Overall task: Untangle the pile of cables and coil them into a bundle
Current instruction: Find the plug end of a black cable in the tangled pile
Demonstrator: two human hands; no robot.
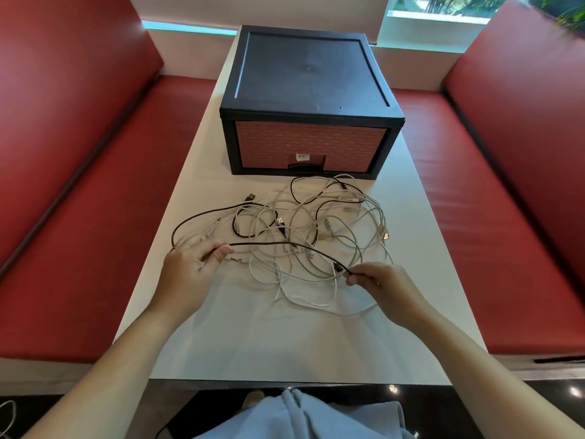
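Left hand (186,267) pinches a black cable (285,247) between thumb and curled fingers. Right hand (380,285) pinches the same cable's other end. The stretch between them hangs over the tangled pile of cables (316,223) on the white table (285,343), before a black drawer box (308,99).

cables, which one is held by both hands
The black cable stretched between the left hand and right hand; the other cables lie piled on the table.
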